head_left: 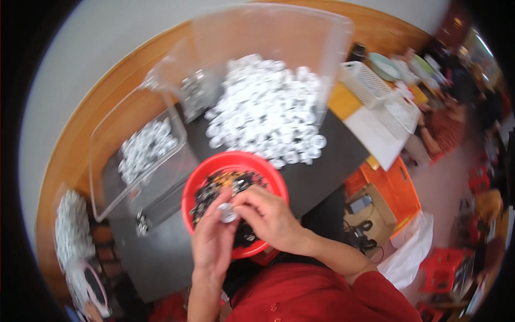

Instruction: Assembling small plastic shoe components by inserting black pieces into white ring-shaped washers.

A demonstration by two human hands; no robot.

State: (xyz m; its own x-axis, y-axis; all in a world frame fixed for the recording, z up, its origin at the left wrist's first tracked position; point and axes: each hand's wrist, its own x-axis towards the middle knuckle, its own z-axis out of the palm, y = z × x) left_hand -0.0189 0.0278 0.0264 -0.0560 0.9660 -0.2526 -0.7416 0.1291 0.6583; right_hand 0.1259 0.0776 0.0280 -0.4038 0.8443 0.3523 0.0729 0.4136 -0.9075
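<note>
Roughly centre frame, low: both bare hands work over a red plastic basin (pixel 188 206), smooth and round-rimmed; left hand (pixel 210 233) has thumb and fingers clamped on a round piece (pixel 228 213), small, whitish, glossy, partly see-through; it sits above the basin, between the two hands; right hand (pixel 268 220) just beside it, thumb and fingertips drawn together, cannot tell whether anything is between them; inside the basin, a loose jumble of small parts (pixel 206 198), mostly black, some orange, some with a metallic shine.

Upper centre: a heap of white pieces (pixel 268 110), rounded and slick, before the wall of a clear plastic bin (pixel 279 24); left of centre, a second, boxy clear container (pixel 140 180) with a smaller lot of whitish bits (pixel 145 147); dark, matt table (pixel 145 263) beneath; right of centre, an orange plastic crate (pixel 402 185) beside a brown cardboard box (pixel 383 214).
</note>
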